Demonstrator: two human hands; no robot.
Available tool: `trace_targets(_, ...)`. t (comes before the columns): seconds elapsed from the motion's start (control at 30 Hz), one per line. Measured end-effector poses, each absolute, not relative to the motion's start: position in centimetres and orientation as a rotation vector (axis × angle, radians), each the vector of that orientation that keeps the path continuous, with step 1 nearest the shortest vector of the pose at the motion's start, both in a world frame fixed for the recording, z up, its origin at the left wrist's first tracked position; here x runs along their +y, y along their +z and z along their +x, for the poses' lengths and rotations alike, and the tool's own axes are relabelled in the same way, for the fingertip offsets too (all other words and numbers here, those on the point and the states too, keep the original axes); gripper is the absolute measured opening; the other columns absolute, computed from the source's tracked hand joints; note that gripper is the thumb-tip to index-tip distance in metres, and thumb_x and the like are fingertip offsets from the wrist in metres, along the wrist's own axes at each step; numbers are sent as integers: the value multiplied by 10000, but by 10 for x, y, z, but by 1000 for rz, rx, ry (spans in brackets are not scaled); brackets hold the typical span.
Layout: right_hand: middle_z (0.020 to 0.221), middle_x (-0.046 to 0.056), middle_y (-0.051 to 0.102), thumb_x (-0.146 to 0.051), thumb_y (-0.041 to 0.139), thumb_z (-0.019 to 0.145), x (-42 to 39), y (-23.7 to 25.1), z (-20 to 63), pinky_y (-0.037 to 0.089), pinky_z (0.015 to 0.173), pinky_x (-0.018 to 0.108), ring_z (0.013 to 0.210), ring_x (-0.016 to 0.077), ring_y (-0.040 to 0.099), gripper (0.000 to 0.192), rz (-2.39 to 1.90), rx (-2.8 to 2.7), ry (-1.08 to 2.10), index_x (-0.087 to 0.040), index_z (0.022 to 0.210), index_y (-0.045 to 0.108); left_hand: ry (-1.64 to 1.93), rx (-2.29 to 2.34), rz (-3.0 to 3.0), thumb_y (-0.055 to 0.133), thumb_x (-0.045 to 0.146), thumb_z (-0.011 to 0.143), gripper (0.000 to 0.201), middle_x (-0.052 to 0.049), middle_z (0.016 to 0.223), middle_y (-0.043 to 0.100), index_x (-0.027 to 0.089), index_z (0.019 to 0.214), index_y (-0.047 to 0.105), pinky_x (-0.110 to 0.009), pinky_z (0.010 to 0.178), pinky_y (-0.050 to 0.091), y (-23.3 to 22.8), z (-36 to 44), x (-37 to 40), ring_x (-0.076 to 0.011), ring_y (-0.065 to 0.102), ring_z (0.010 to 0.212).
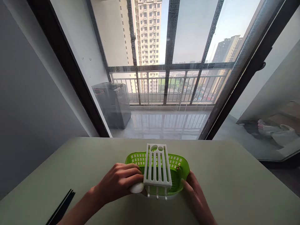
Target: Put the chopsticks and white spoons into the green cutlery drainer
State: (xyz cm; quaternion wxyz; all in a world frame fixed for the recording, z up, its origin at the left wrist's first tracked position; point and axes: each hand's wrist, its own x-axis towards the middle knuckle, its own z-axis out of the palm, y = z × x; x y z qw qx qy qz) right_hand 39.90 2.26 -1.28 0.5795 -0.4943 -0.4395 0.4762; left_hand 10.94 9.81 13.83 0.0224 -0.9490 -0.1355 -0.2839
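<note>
A green slotted plastic basket (181,167) sits on a pale table (234,187) in front of me. A white slatted rack (157,167) with round holes at its far end lies tilted across the basket's top. My left hand (122,181) grips the basket's near left rim beside the white rack, over a white rounded edge (137,187). My right hand (195,195) holds the basket's near right rim with thumb and fingers. The basket's inside is mostly hidden by the rack.
Thin black sticks (62,207) lie at the table's near left edge. Beyond the table stand a large window with dark frames (170,47), a balcony railing and a grey appliance (113,103). Bags (276,129) lie on the floor at right.
</note>
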Motion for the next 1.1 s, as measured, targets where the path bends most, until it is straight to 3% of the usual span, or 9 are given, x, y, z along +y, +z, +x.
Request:
trace_targets(0.2,1414,121,656,-553,611,959,20,-2,397,541,1029,429,1300,337,603,519,-1173,-1026,1085,-250,1380,615,-951,-309,-2903,610,240,1013,126,-64,797,725,129,977,657,-265,657,560,136,104,104,-177,724,737)
trace_targets(0.3,1405,117,666,-552,621,952,21,1,396,547,1020,424,1275,333,623,511,-1170,-1027,1061,-255,1368,635,-929,-287,-2870,681,201,961,88,-52,772,702,121,967,648,-269,665,560,147,103,101,-181,714,737)
trace_targets(0.4,1409,120,662,-541,622,955,21,1,397,547,1024,430,1276,335,622,499,-1155,-1044,1070,-252,1361,640,-948,-293,-2807,770,220,895,171,-28,740,670,124,972,651,-269,660,545,161,103,99,-174,695,711)
trace_targets(0.53,1420,128,649,-536,607,968,22,-2,398,541,1034,440,1300,342,602,497,-1142,-1058,1076,-244,1369,622,-961,-350,-2743,770,238,895,158,-3,733,653,152,959,655,-249,605,500,170,100,100,-153,674,683)
trace_targets(0.97,1370,124,683,-538,634,950,23,1,395,554,1017,449,1266,348,625,488,-1143,-1037,1070,-242,1338,652,-830,-316,-2780,728,342,938,197,-12,772,712,175,993,640,-282,729,604,157,98,96,-167,716,733)
trace_targets(1.1,1374,131,681,-535,635,949,23,1,395,551,1025,456,1271,349,626,508,-1123,-1047,1095,-235,1359,637,-822,-326,-2783,702,339,953,159,-3,752,690,199,989,635,-242,644,564,148,96,98,-144,686,674)
